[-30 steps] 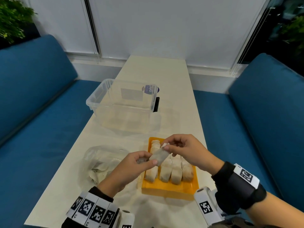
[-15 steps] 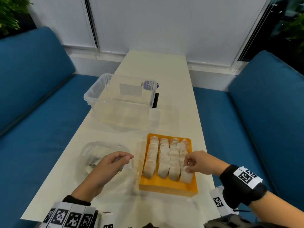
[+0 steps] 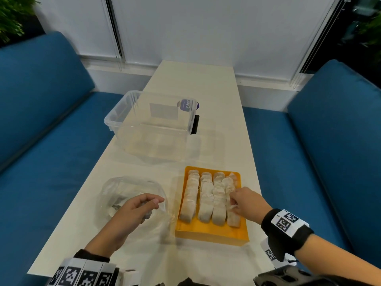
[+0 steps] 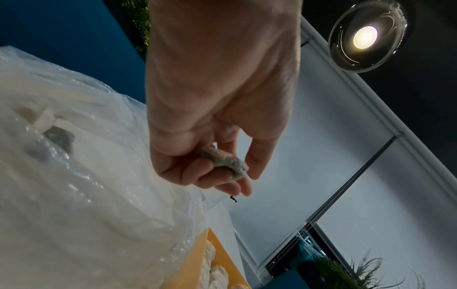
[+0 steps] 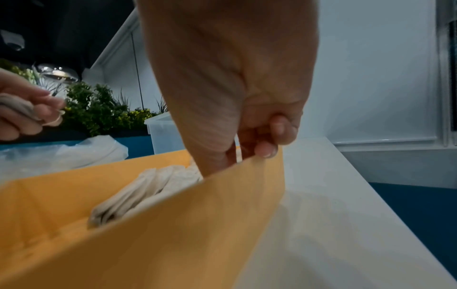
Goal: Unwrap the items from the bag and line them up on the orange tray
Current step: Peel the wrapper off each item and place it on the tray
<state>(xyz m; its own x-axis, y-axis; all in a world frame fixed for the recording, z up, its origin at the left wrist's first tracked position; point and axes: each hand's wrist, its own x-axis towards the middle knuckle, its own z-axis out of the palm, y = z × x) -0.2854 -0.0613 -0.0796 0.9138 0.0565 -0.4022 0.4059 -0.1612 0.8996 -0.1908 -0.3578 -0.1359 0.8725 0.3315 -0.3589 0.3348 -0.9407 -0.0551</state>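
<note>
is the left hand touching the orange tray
Apart. The head view shows the left hand over the clear plastic bag, with bare table between it and the orange tray.

L hand (image 4: 217,109) pinches crumpled wrapper (image 4: 226,161) above plastic bag (image 4: 81,166).

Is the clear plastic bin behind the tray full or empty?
Empty: through the clear plastic bin only its bare floor and the table show.

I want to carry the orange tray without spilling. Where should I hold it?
Likely the orange tray by its two short ends, one hand at each, coming from outside. The rows of items run lengthwise and fill it, so the raised rim is what is free to grip.
</note>
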